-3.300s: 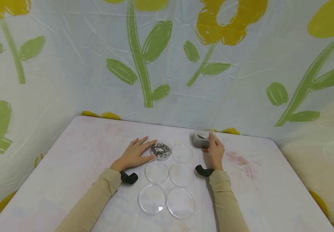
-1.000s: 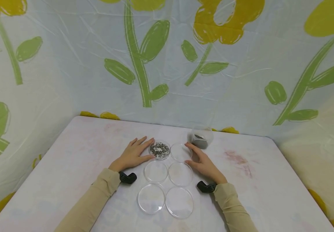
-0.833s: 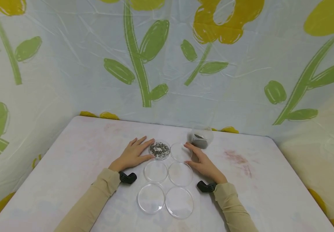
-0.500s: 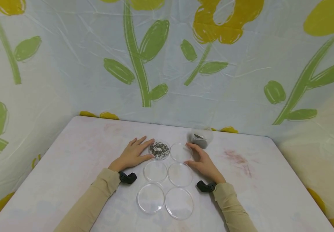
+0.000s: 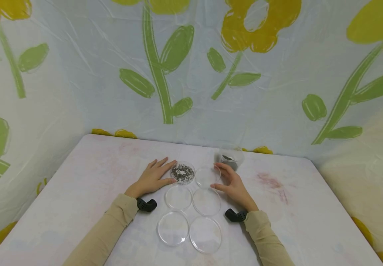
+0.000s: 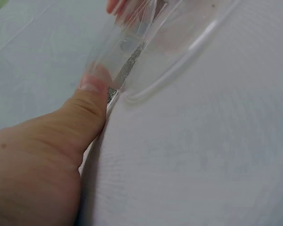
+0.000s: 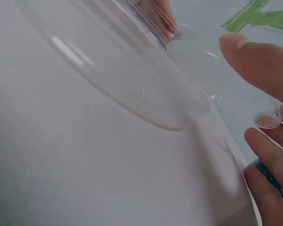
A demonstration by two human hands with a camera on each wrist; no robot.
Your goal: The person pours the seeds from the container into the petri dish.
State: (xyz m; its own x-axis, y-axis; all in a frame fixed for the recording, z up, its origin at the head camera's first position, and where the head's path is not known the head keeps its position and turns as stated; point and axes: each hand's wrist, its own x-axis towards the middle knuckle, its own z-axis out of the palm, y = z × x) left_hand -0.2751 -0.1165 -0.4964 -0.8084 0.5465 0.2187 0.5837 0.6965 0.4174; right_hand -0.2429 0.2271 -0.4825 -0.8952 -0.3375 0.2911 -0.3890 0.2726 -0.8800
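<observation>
A clear petri dish (image 5: 183, 173) with a scattered layer of dark granules lies at the back left of the group. My left hand (image 5: 153, 177) holds it by its left side, thumb and fingers spread along the rim; the left wrist view shows the thumb (image 6: 92, 96) against the edge. Beside it, my right hand (image 5: 234, 185) pinches a clear round dish or lid (image 5: 206, 176) between thumb and fingers. In the right wrist view this clear disc (image 7: 212, 66) appears tilted, raised off the table. Whether it is a dish or a lid, I cannot tell.
Several more clear round dishes or lids stand in two columns nearer me, among them a front left one (image 5: 173, 228) and a front right one (image 5: 205, 235). A clear tub (image 5: 229, 161) with dark grains stands behind my right hand. A patterned cloth (image 5: 111, 92) hangs behind the table.
My right hand has let go of the tub, moved to the back right clear disc and taken it by the rim. That disc now looks slightly lifted. The left hand has stayed put.
</observation>
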